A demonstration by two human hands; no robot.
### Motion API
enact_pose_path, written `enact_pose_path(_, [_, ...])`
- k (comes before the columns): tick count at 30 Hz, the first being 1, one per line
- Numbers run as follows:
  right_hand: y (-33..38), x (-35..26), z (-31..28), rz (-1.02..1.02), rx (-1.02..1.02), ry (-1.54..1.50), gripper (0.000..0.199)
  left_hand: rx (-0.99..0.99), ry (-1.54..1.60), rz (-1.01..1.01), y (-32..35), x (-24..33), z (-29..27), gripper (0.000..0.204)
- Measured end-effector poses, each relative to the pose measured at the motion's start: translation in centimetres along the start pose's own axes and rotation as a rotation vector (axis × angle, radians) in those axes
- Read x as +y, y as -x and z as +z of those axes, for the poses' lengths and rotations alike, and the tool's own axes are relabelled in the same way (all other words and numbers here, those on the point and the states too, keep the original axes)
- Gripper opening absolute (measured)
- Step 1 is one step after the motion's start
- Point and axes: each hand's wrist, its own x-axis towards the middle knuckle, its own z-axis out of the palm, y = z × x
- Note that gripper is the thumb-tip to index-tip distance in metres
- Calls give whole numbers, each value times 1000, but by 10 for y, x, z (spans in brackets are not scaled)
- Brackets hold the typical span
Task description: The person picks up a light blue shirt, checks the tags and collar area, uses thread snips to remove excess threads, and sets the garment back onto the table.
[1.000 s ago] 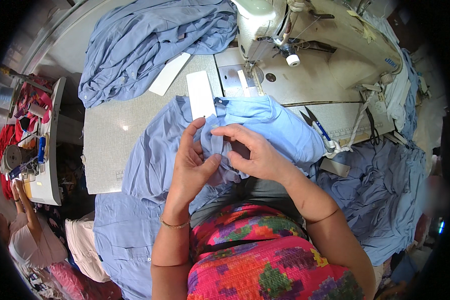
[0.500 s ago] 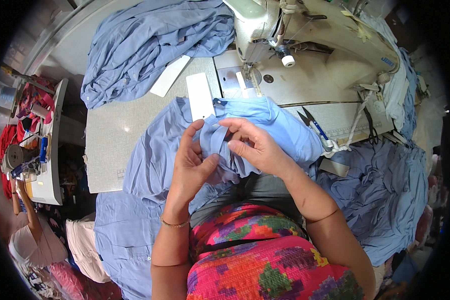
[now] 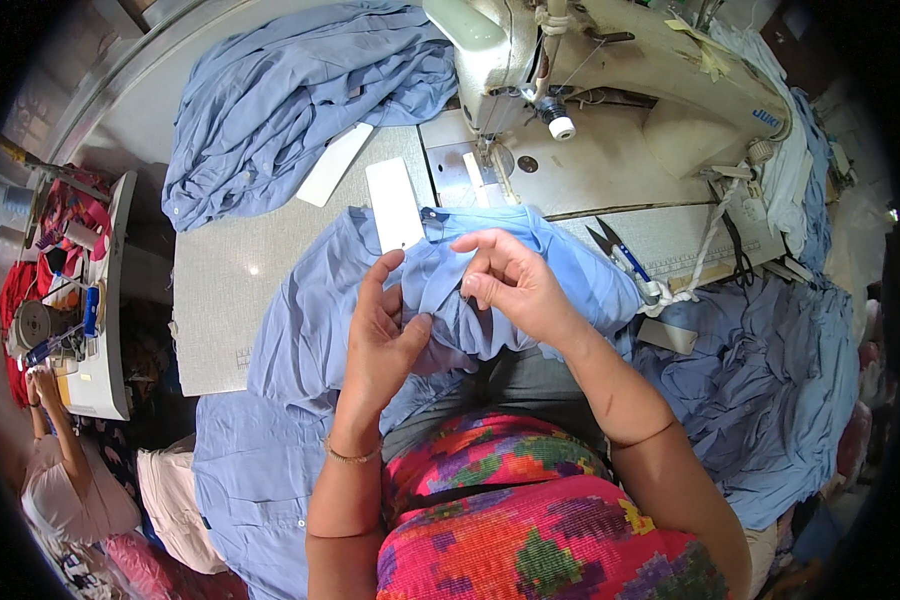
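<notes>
A light blue garment point(image 3: 310, 320) lies over the near edge of the grey sewing table point(image 3: 225, 270) and into my lap. My left hand point(image 3: 382, 335) pinches a fold of it between thumb and fingers. My right hand point(image 3: 515, 285) grips the same fold from the right, fingers curled on the cloth. Both hands sit just in front of the white sewing machine point(image 3: 590, 50), whose needle point(image 3: 485, 155) is a short way beyond them. A white rectangular card point(image 3: 395, 205) lies on the garment's far edge.
A heap of blue cloth point(image 3: 290, 90) lies at the table's back left, with a second white card point(image 3: 335, 165). Scissors point(image 3: 620, 255) rest right of my hands. More blue cloth point(image 3: 770, 390) hangs at the right. Another person point(image 3: 65, 480) works at a cluttered bench point(image 3: 100, 300) on the left.
Both hands have shifted their grip along the blue fold; my left fingers have spread and my right hand has moved slightly right. The cloth has stayed in place.
</notes>
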Motion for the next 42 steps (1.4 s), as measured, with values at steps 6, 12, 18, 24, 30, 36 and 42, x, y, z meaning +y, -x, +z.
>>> enact_pose_path(6, [-3,0,-7,39,-6,-148,33,9,-69,81,1,-7,1,52])
enact_pose_path(12, [-3,3,-8,23,-16,-184,33,15,-332,171,0,-13,1,24])
enact_pose_path(18, [1,2,-8,18,-104,-231,37,80,-568,263,0,-1,20,17])
enact_pose_path(24, [7,-4,-6,3,-232,-161,41,198,-845,534,-7,-16,35,16])
enact_pose_path(30, [16,-20,-11,-204,-53,451,38,267,-719,504,-13,-22,26,3])
enact_pose_path(36, [58,-56,-80,36,337,1351,42,246,-471,190,-12,-19,6,15])
enact_pose_path(42, [71,-49,-100,179,332,1240,40,153,-194,56,-14,-13,2,20])
